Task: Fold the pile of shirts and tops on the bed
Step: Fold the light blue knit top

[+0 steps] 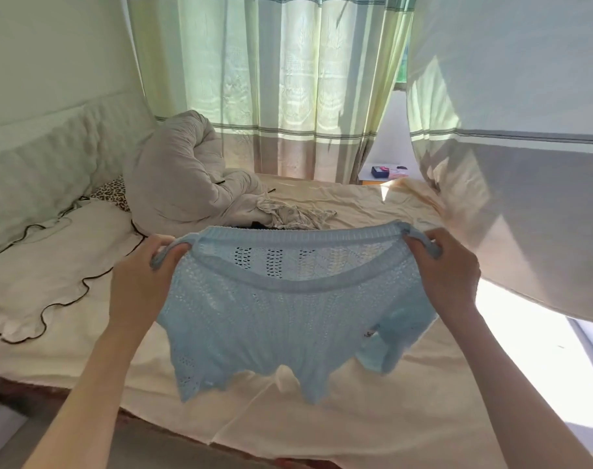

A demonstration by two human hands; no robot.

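The person is holding a light blue knit top up above the near part of the bed, the left hand and right hand each gripping a shoulder with curled fingers, its hem hanging free

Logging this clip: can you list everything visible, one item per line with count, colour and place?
knit top: 1, light blue, held up over the bed's near edge
patterned garment: 1, beige, crumpled mid-bed
duvet: 1, grey-beige, bunched at far left of bed
leopard-print pillow: 1, brown and black, by headboard
frilled pillow: 1, cream with dark trim, left
bedsheet: 1, cream
headboard: 1, pale, padded
curtains: pale green and grey, behind the bed
bedside table: 1, white, small items on top
left hand: grips the top's left shoulder
right hand: grips the top's right shoulder
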